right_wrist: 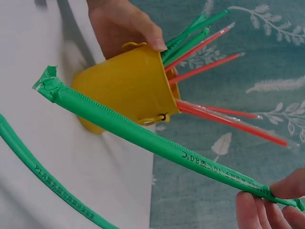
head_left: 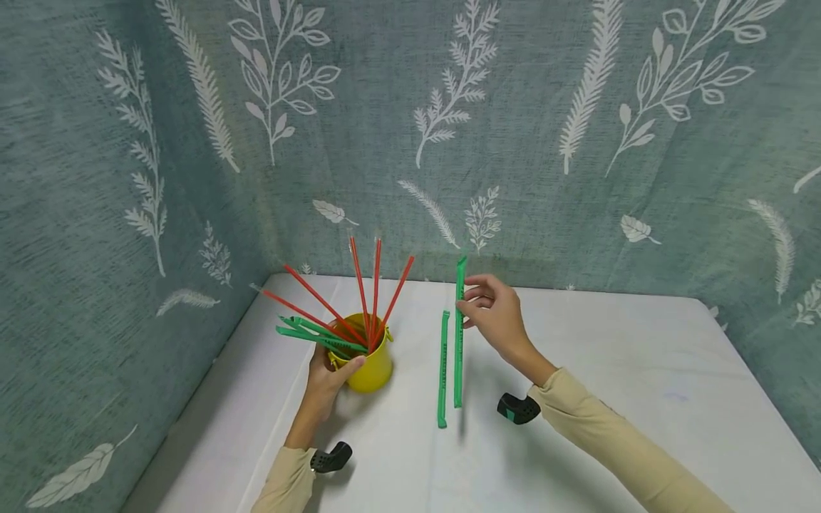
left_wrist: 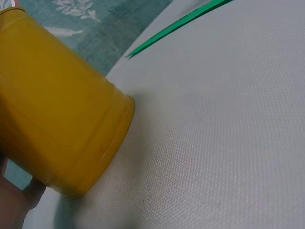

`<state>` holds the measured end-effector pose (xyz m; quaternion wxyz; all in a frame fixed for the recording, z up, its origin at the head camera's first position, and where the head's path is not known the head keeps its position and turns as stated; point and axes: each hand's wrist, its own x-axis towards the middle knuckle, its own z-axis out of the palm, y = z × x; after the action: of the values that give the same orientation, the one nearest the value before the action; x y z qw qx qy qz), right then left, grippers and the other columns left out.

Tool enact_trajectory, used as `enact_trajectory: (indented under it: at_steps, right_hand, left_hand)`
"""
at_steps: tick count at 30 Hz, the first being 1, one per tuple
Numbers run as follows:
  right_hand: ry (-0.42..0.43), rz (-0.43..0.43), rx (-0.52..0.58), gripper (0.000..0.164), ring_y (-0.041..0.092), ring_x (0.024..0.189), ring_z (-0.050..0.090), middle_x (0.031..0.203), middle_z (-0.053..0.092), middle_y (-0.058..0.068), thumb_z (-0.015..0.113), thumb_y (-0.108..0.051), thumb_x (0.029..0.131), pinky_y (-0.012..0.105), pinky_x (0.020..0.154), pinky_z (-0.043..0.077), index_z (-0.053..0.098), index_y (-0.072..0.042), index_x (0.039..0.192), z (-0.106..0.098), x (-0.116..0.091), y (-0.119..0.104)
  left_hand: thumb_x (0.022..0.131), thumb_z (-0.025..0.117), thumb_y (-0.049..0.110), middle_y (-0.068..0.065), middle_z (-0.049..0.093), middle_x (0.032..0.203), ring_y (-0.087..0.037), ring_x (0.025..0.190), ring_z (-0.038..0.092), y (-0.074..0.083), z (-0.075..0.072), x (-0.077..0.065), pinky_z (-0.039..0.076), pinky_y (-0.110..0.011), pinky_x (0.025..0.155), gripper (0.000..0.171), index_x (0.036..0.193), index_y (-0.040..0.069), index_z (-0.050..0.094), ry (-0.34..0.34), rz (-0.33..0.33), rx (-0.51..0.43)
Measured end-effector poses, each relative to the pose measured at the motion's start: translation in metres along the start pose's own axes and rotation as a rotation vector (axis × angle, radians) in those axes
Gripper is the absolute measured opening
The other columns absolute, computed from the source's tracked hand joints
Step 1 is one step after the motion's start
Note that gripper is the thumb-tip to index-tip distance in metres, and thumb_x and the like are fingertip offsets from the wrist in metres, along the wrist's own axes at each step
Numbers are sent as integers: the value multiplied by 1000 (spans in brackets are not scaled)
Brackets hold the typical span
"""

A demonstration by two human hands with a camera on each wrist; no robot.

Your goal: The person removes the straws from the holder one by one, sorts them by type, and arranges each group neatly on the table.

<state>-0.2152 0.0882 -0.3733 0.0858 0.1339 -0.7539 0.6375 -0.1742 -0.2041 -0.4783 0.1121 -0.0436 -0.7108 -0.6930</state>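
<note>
My left hand grips a small yellow bucket by its side, thumb near the rim. Several red straws in clear wrappers and several green paper-wrapped straws stick out of the bucket, fanned outward. Between thumb and fingers, my right hand pinches a green wrapped straw near its upper end, holding it upright above the table. The right wrist view shows dark print along this wrapped straw. Just left of it, another green wrapped straw lies on the table.
A white cloth covers the table. Behind it and on the left hangs a grey-green curtain with white leaf patterns. Black wrist cameras sit at the left cuff and the right cuff.
</note>
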Motion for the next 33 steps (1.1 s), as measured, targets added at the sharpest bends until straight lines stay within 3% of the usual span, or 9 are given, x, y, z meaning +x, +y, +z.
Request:
enact_trajectory:
  at_steps: [6,13,33]
  right_hand:
    - [-10,44,-19,32,21,69,64,89,63,17,67,0,83,37,56,56,59,1,115,1,-2,8]
    - [-6,108,-4,31,23,68,64,89,62,17,67,-1,83,46,59,55,59,2,113,3,-3,15]
    - [20,240,-48,31,26,69,65,90,62,15,68,-5,83,46,61,56,59,0,112,5,-4,43]
  left_hand:
    - [80,69,-1,-12,46,133,-20,118,44,1,-1,-1,34,-20,99,71,140,12,34,10,-2,4]
    - [80,70,1,-12,46,133,-20,118,44,2,-1,-1,33,-23,100,71,140,12,34,15,9,13]
    - [79,70,0,-12,47,133,-20,117,44,0,0,-1,34,-27,99,70,140,10,36,13,14,11]
